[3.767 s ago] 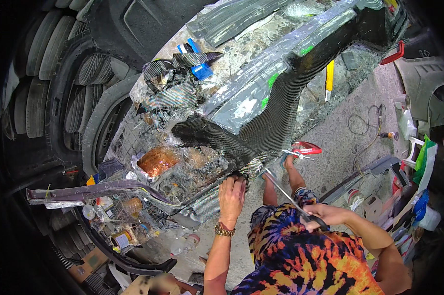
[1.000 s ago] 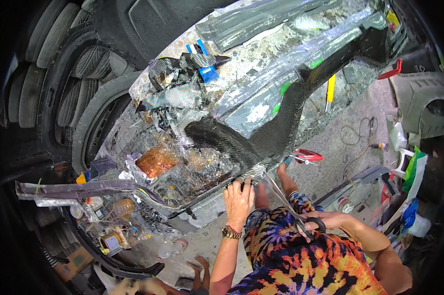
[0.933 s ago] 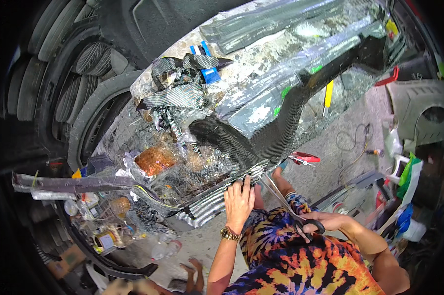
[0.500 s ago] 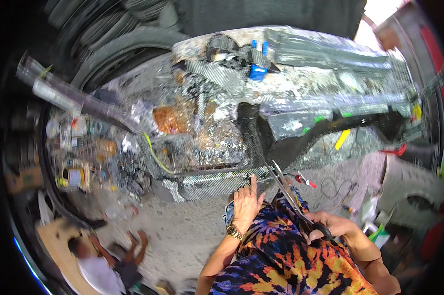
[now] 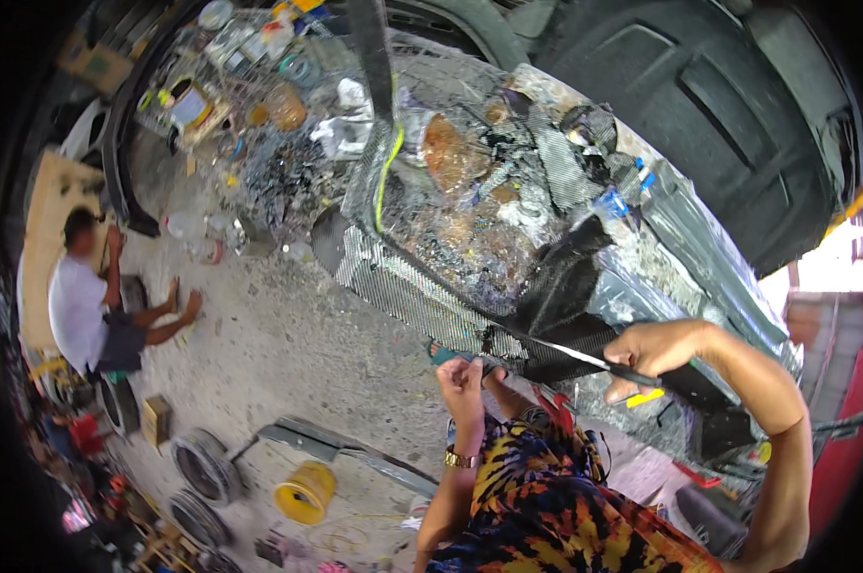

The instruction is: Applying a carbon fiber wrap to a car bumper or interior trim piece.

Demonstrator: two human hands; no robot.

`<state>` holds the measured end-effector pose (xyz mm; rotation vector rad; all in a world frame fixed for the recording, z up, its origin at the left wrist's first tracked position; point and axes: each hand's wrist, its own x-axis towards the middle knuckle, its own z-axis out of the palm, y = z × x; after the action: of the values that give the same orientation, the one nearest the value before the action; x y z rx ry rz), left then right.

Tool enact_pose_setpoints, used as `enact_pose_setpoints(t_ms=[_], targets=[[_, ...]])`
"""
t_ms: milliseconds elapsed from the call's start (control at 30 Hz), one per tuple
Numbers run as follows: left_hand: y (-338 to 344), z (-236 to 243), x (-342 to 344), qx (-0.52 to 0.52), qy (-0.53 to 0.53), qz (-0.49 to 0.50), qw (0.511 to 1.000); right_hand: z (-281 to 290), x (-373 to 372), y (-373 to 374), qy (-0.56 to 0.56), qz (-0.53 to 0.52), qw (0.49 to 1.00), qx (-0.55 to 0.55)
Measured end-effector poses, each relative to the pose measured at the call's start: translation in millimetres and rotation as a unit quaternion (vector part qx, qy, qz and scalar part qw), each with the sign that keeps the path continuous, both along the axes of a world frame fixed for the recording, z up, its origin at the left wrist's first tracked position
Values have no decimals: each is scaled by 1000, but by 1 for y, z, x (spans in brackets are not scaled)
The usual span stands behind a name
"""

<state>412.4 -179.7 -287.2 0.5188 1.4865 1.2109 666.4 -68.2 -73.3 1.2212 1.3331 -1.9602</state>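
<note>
A long sheet of woven carbon-fibre cloth (image 5: pixel 403 291) hangs over the edge of a cluttered work table (image 5: pixel 489 239). My left hand (image 5: pixel 462 374), with a gold watch on its wrist, pinches the cloth's lower edge. My right hand (image 5: pixel 649 350) grips the dark handles of a pair of long scissors (image 5: pixel 575 355), whose blades point left into the cloth near my left hand. A black carbon-fibre panel (image 5: pixel 565 282) lies on the table just above the blades.
A person in a white shirt (image 5: pixel 83 306) sits on the concrete floor at the left. A yellow bucket (image 5: pixel 302 492), wheel rims (image 5: pixel 197 458) and a grey trim strip (image 5: pixel 355 454) lie on the floor. A large black car body part (image 5: pixel 737 124) looms at the upper right.
The view has swung hard to the left, so the table now runs diagonally and the floor shows. My right hand has risen with the scissors to the cloth edge; my left hand still holds it.
</note>
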Motion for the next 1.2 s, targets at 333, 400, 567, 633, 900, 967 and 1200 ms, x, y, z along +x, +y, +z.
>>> enact_pose_setpoints(t_ms=[333, 400, 567, 633, 900, 967, 1200], targets=[[10, -24, 22, -54, -153, 135, 977, -10, -59, 88, -153, 202, 960, -115], [13, -21, 26, -49, -155, 142, 977, -12, -64, 93, -169, 215, 955, -113], [14, -28, 30, -19, -173, 136, 975, -17, -73, 96, -175, 209, 955, -121], [16, -26, 30, -18, -188, 145, 971, -19, -73, 97, -181, 216, 952, -122], [18, -16, 29, -33, -195, 149, 969, -23, -80, 100, -196, 227, 947, -118], [20, -17, 31, -20, -193, 145, 970, -18, -81, 100, -197, 217, 950, -111], [18, -19, 21, -21, -181, 164, 970, -41, -83, 103, -187, 261, 937, -137]])
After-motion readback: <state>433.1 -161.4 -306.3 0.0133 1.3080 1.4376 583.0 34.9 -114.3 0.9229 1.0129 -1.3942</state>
